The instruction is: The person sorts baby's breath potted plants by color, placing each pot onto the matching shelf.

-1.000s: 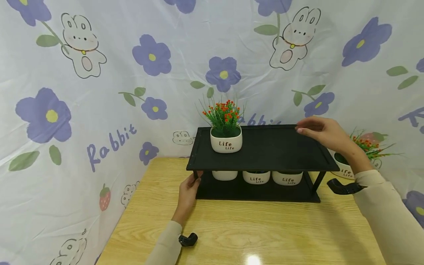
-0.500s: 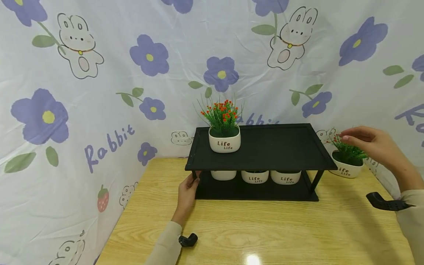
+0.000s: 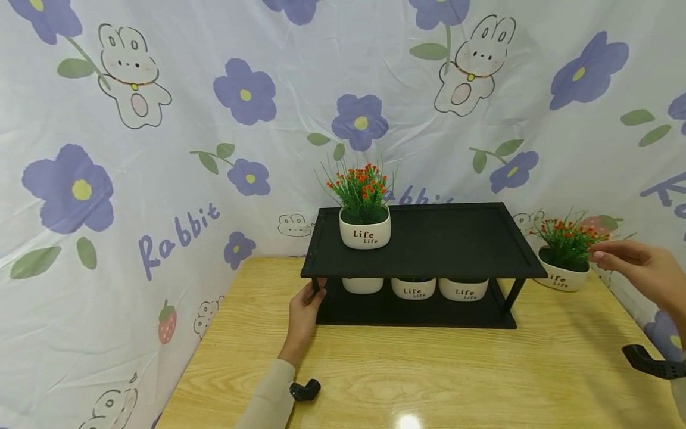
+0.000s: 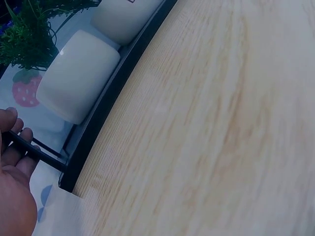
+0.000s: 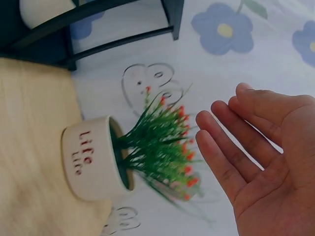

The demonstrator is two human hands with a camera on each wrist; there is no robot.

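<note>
The right hand (image 3: 640, 271), fingers straight and holding nothing, is hovering just right of the white ceramic pot of red-flowered greenery (image 3: 563, 257) standing on the table right of the black two-tier shelf (image 3: 429, 238), whose near-left post the left hand (image 3: 304, 311) is gripping.

A long sleeve (image 3: 270, 398) of pale beige cloth is worn on the left arm, and its cuff is seen to end at the wrist, just behind the bare left hand (image 3: 303, 314). A small black mount (image 3: 305, 390), rounded and bent like an elbow, is seen just beside that cuff, on its right. The right hand (image 3: 640, 271) is likewise bare; no ring or watch is shown on either hand. Behind the right hand, a curved black strap (image 3: 651, 362) with a row of small holes is seen at the wrist. Only an edge of the right arm's sleeve, in the same pale beige, is shown beside the strap.
</note>
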